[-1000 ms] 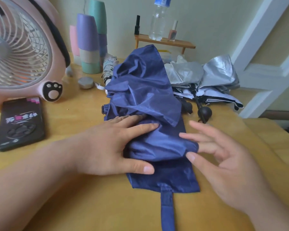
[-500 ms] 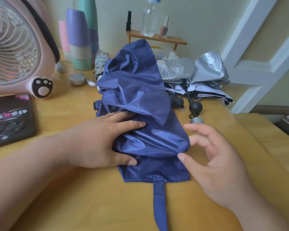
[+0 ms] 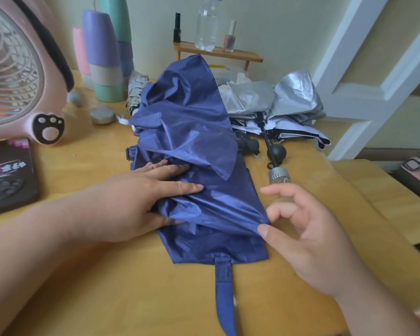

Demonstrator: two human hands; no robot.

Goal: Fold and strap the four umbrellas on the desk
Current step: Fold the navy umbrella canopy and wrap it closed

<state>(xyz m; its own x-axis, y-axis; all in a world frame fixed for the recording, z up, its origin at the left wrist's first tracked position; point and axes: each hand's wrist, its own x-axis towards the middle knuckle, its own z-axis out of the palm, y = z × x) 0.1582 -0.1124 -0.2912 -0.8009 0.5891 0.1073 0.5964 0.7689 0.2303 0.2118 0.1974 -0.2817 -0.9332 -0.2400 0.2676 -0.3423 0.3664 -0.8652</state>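
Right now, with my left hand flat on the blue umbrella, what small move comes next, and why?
Probably fold the loose right flap of the navy blue fabric umbrella leftward with the right hand: the left hand pins it flat, but the cloth is bunched and its strap lies unused.

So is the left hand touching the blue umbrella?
Touching. The head view shows the left hand lying flat on the blue umbrella, its straight fingers pressing the navy fabric down, with no gap between them.
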